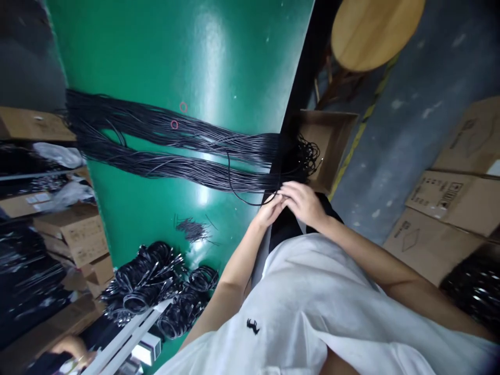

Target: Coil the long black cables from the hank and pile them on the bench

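My left hand (pixel 269 209) and my right hand (pixel 302 202) meet at the near edge of the green table. Their fingers are closed together on a thin black cable (pixel 238 197), which curves out from my left fingers over the tabletop. The part between my fingertips is too small to make out. Just beyond my hands lies a long bundle of black cables (pixel 175 164), spread in two strands across the table (pixel 242 67). Its near ends hang past the edge in a curled tangle (pixel 308 156).
Two red rings (pixel 183 107) lie by the strands. Short black pieces (pixel 192 229) and coiled cables (pixel 146 276) are at left, near another person's hand (pixel 72 348). An open carton (pixel 332 151) sits below the edge, near a round wooden stool (pixel 375 34). Boxes (pixel 449 198) stand right.
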Tool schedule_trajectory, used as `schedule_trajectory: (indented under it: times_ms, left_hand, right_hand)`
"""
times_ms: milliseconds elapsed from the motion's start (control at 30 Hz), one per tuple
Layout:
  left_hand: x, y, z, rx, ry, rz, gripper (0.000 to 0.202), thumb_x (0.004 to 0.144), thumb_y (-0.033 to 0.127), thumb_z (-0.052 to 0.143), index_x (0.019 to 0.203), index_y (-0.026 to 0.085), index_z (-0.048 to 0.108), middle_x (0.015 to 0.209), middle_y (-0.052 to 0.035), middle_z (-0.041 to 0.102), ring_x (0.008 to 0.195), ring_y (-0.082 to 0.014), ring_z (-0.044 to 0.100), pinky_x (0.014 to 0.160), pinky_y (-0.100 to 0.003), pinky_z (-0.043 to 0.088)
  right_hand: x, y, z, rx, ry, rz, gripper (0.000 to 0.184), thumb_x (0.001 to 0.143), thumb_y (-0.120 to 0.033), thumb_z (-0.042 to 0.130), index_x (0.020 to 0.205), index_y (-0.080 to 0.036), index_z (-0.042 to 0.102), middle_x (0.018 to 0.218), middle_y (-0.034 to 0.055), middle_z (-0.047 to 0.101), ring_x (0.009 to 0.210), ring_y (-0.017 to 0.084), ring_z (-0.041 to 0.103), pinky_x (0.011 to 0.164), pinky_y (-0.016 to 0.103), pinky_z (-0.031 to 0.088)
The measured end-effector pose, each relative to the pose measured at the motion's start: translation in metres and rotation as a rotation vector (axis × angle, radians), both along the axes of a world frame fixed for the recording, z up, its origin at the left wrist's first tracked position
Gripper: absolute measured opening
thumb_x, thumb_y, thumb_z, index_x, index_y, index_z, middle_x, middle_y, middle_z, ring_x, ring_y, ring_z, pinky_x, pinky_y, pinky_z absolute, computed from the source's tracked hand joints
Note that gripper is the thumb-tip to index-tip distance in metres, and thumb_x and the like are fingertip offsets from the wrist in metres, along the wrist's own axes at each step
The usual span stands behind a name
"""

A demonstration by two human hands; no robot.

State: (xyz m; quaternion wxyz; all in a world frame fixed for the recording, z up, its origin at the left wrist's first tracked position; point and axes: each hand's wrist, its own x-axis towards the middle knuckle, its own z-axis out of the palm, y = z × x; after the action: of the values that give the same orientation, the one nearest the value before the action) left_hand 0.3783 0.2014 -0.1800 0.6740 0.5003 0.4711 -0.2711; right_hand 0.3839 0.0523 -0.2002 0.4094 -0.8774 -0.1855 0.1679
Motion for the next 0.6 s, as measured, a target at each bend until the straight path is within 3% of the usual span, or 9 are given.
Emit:
schedule_trajectory:
  times_ms: [67,100,167,267,333,467,533,600]
  left_hand:
    - [-0.005,0.012,0.014,-0.242,-0.086,-0.017,0.015,0.086,0.03,0.066,0.083,0.016,0.07,0.104,-0.0099,0.07,0.116,-0.0267,0.063,0.106,-0.045,0.046]
    - [-0.007,0.017,0.02,-0.275,-0.149,-0.035,0.016,0.085,0.033,0.068,0.084,0.017,0.07,0.108,-0.0095,0.07,0.117,-0.0263,0.063,0.108,-0.045,0.045]
    - [-0.007,0.027,0.029,-0.312,-0.239,-0.057,0.02,0.082,0.038,0.072,0.09,0.019,0.072,0.116,-0.0092,0.069,0.124,-0.0271,0.059,0.111,-0.045,0.043]
    - [-0.004,0.04,0.031,-0.233,-0.234,-0.244,0.025,0.079,0.039,0.075,0.091,0.017,0.074,0.122,-0.0129,0.068,0.129,-0.0303,0.055,0.111,-0.045,0.043]
    - [-0.003,0.048,0.027,-0.11,-0.22,-0.403,0.026,0.08,0.039,0.073,0.089,0.015,0.075,0.118,-0.0146,0.069,0.124,-0.0303,0.058,0.107,-0.044,0.045]
    - [-0.007,0.055,0.023,0.312,-0.366,-0.525,0.033,0.089,0.046,0.06,0.09,0.016,0.074,0.103,-0.0128,0.071,0.102,-0.0272,0.066,0.1,-0.047,0.048]
    - [-0.004,0.05,0.027,0.592,-0.551,-0.532,0.034,0.09,0.047,0.06,0.098,0.016,0.072,0.111,-0.0135,0.069,0.112,-0.0288,0.062,0.109,-0.048,0.041]
    - [0.004,0.041,0.029,0.766,-0.724,-0.584,0.043,0.082,0.047,0.07,0.112,0.017,0.069,0.132,-0.0144,0.062,0.134,-0.032,0.047,0.119,-0.049,0.026]
  right_hand:
    - [0.0,-0.038,-0.023,-0.05,0.052,-0.099,0.052,0.097,-0.04,0.045,0.143,-0.015,0.047,0.146,0.0168,0.046,0.138,0.028,0.04,0.114,0.049,0.034]
    - [-0.003,-0.051,-0.036,-0.055,0.103,-0.072,0.058,0.094,-0.043,0.051,0.145,-0.015,0.044,0.147,0.0177,0.045,0.138,0.03,0.04,0.113,0.05,0.035]
    - [-0.013,-0.064,-0.059,-0.031,0.223,0.142,0.061,0.088,-0.047,0.061,0.141,-0.017,0.048,0.144,0.0149,0.05,0.133,0.029,0.046,0.11,0.047,0.038]
    - [-0.027,-0.068,-0.072,-0.066,0.329,0.418,0.026,0.092,-0.039,0.057,0.107,-0.021,0.066,0.115,0.0081,0.067,0.109,0.023,0.06,0.103,0.04,0.043]
    - [-0.028,-0.077,-0.065,-0.144,0.339,0.395,0.027,0.097,-0.035,0.046,0.087,-0.019,0.065,0.094,0.0087,0.069,0.093,0.023,0.063,0.093,0.039,0.047]
    - [-0.024,-0.116,-0.043,-0.262,0.239,0.204,0.033,0.099,-0.04,0.04,0.087,-0.019,0.062,0.088,0.0118,0.067,0.089,0.026,0.063,0.087,0.04,0.046]
    - [-0.02,-0.134,-0.042,-0.313,0.249,0.194,0.028,0.096,-0.042,0.049,0.083,-0.021,0.062,0.087,0.0108,0.067,0.089,0.026,0.063,0.088,0.039,0.046]
    - [-0.009,-0.15,-0.049,-0.39,0.296,0.186,0.024,0.093,-0.039,0.055,0.077,-0.022,0.061,0.082,0.012,0.066,0.085,0.026,0.063,0.082,0.039,0.046]
